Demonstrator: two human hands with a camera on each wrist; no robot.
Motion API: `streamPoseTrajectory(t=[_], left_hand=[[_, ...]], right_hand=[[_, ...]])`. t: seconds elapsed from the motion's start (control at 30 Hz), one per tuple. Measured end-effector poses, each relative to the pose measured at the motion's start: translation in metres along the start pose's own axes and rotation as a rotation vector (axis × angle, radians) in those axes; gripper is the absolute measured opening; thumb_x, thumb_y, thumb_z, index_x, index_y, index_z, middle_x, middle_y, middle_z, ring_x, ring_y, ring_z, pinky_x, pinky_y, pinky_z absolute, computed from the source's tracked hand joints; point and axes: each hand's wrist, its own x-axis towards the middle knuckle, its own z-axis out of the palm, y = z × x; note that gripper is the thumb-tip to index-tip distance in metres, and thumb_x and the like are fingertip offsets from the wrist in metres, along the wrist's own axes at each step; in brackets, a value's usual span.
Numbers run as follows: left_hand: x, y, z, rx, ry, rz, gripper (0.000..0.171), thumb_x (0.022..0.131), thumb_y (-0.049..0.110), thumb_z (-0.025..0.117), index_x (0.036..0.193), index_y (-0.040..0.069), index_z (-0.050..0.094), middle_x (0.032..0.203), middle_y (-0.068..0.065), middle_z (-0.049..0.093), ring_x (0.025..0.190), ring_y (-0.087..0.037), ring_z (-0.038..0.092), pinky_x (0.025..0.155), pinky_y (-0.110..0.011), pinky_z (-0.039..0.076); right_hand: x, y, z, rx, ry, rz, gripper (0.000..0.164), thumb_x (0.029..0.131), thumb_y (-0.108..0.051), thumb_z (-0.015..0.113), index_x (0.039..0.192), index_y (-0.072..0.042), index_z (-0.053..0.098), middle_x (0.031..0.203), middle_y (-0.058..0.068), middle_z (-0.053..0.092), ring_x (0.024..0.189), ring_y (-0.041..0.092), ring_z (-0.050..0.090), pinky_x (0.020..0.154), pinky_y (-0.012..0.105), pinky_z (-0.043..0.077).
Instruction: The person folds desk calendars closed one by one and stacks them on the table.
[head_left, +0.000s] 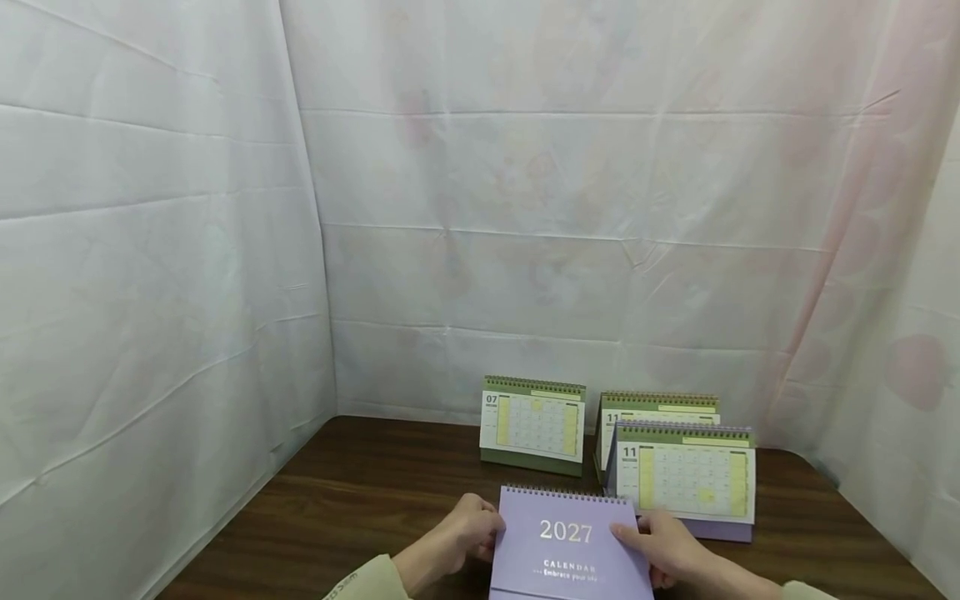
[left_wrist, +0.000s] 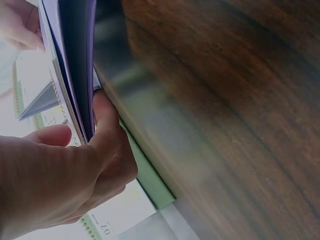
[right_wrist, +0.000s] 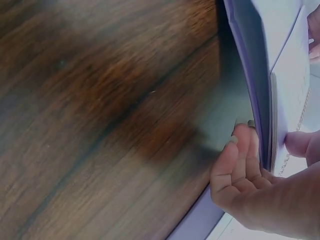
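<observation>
- Fingers first: left hand (head_left: 477, 527) has the left edge of the purple 2027 calendar (head_left: 558, 508) pinched, thumb (left_wrist: 55, 135) on the cover side, bent index finger round the back.
- Right hand (head_left: 667, 546) does the same at the right edge: thumb (right_wrist: 298, 144) on the cover, other fingers curled behind. So both are holding, nothing loose or spread wide.
- The calendar's at the near side of the table (head_left: 375, 475), cover up towards the person, spiral along its far edge. The near edge runs out of the head view, so can't tell if it touches the wood.
- Both wrist views show a dark gap between its panels, so it isn't pressed flat.
- Just beyond the right hand is a standing calendar on a purple base (head_left: 686, 479), page 11. Right behind that, partly hidden, another page-11 one with a green back (head_left: 660, 400).
- Farther off and more to the left: a green-based calendar (head_left: 532, 429) standing on page 07. Pale cloth (head_left: 525, 275) hangs behind it all.
- My read: step in hand is getting the purple one opened into its stand shape like the others. Next move probably calls for spreading those panels evenly, then setting the base down without knocking its page-11 neighbour.
</observation>
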Motion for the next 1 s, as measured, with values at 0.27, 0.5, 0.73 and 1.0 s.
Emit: streamPoseTrajectory(t=[0.27,0.5,0.73,1.0], left_hand=[[0.000,-0.005,0.001,0.057,0.005,-0.045,0.028,0.081,-0.004,0.053,0.107,-0.011,0.058,0.078,-0.014,0.064,0.065,-0.016,0.062,0.059,-0.035,0.058],[0.000,-0.007,-0.001,0.082,-0.010,-0.038,0.044,0.083,-0.002,0.053,0.125,-0.006,0.044,0.080,-0.015,0.058,0.067,-0.021,0.060,0.055,-0.034,0.054],[0.002,-0.007,-0.002,0.190,-0.019,-0.015,0.045,0.082,0.001,0.056,0.125,-0.002,0.045,0.073,-0.009,0.053,0.061,-0.019,0.047,0.053,-0.030,0.037],[0.005,-0.014,-0.002,0.239,-0.012,0.025,0.041,0.079,0.001,0.056,0.119,-0.001,0.049,0.072,-0.007,0.054,0.059,-0.017,0.043,0.054,-0.032,0.033]], right_hand=[[0.001,0.003,0.007,-0.066,0.003,0.068,0.041,0.092,-0.039,0.061,0.069,-0.005,0.065,0.043,-0.003,0.052,0.035,0.004,0.048,0.037,0.020,0.042],[0.002,0.005,0.006,-0.121,-0.018,0.040,0.045,0.091,-0.042,0.062,0.063,-0.007,0.062,0.043,-0.003,0.053,0.033,0.003,0.047,0.036,0.020,0.040],[0.006,0.011,0.005,-0.210,-0.077,-0.021,0.050,0.091,-0.046,0.059,0.057,-0.010,0.055,0.041,-0.007,0.043,0.032,0.002,0.039,0.034,0.019,0.037],[0.010,0.013,0.006,-0.308,-0.079,-0.023,0.048,0.090,-0.047,0.060,0.061,-0.009,0.058,0.047,-0.003,0.045,0.039,0.007,0.045,0.037,0.022,0.041]])
